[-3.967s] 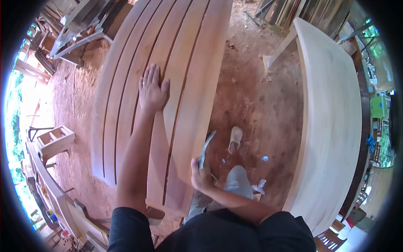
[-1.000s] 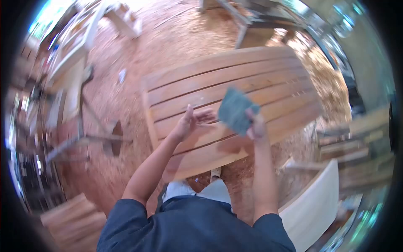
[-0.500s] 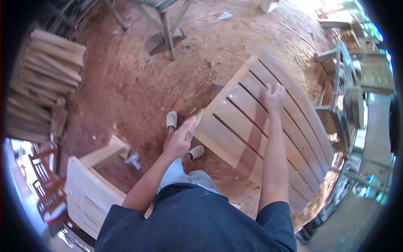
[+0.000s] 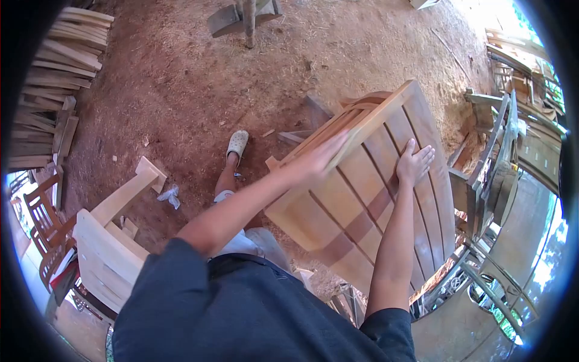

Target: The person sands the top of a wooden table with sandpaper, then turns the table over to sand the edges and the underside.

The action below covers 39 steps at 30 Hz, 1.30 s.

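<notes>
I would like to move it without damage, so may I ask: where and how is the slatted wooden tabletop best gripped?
The slatted wooden tabletop is probably best gripped by its edge beside the left hand, coming from the person's left. That edge is long and largely exposed, while the broad face, where the right hand lies flat, offers little to curl around.
</notes>
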{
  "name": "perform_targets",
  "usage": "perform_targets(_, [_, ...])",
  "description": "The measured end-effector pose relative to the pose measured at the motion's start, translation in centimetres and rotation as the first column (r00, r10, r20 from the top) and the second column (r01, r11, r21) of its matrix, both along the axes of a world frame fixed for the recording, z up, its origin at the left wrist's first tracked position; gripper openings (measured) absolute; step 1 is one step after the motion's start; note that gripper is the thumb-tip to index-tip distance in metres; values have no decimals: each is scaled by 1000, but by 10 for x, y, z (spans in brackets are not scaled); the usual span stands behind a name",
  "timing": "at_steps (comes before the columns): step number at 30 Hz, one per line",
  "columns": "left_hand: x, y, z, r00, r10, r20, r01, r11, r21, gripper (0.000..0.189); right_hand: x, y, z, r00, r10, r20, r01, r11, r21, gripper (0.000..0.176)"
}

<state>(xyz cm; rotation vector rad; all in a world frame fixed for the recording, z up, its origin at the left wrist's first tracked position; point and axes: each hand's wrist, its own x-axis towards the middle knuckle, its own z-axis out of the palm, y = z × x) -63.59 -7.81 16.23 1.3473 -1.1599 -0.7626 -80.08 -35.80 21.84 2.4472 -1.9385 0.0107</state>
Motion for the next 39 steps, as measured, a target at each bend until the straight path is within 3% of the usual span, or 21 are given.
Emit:
perform_targets(2, [-4, 86, 43, 991, -94, -100, 112, 974, 196, 70, 4, -17, 0, 1000, -20, -19, 20, 1000, -6, 91])
perform_targets(3, [-13, 125, 44, 990, -84, -115, 101, 983, 154, 71, 5, -21, 0, 999, -36, -27, 36, 999, -5, 91])
perform_targets(5, [-14, 163, 70, 978, -99, -184, 147, 951, 273, 71, 7, -22, -4, 999, -50, -19, 50, 999, -11, 91])
perform_targets(8, [-1, 98, 51, 979, -137, -149, 166, 964, 208, 72, 3, -19, -5, 1000, -22, 6, 22, 999, -32, 91])
perform_targets(11, [31, -60, 18, 990, -121, -76, 125, 991, 46, 67, 0, -17, -2, 1000, -5, 16, 6, 998, -56, 90])
perform_targets(12, [41, -119, 10, 989, -91, -121, 88, 996, -24, 63, 1, -16, -2, 1000, 5, 22, -4, 998, -64, 90])
perform_targets(13, [49, -175, 1, 999, -46, -6, 45, 995, -87, 61, 1, -16, -2, 999, 20, 26, -18, 998, -67, 90])
perform_targets(15, [62, -250, -3, 996, -59, -59, 59, 998, -8, 61, 0, -13, -1, 1000, 15, 1, -15, 998, -62, 90])
perform_targets(18, [61, -227, 19, 989, -15, -148, 17, 1000, 8, 61, 1, -12, 1, 1000, 22, -4, -23, 998, -64, 89])
perform_targets(22, [33, -74, 30, 991, -63, -115, 79, 988, 136, 72, 3, -11, 2, 999, 28, 15, -27, 996, -80, 89])
perform_targets(24, [26, -39, 41, 988, -81, -135, 108, 972, 210, 76, 6, -10, 2, 1000, 24, 19, -23, 997, -75, 88])
perform_targets(27, [33, -91, 26, 998, -51, -43, 56, 992, 110, 72, 7, -8, 5, 1000, 16, 18, -14, 998, -68, 89])
perform_targets(31, [58, -241, 3, 1000, -25, 12, 23, 988, 152, 65, 7, -11, 4, 999, 19, 25, -17, 996, -89, 89])
perform_targets(33, [65, -277, 0, 1000, -23, -17, 26, 982, 186, 64, 10, -8, 5, 1000, 3, 23, -1, 997, -75, 88])
perform_targets(37, [59, -232, 13, 995, -28, -98, 46, 982, 184, 69, 12, -7, 7, 1000, -8, 20, 10, 997, -76, 90])
perform_targets(39, [57, -215, 12, 999, -37, -28, 42, 978, 206, 69, 15, -8, 7, 1000, -16, 25, 18, 997, -77, 91])
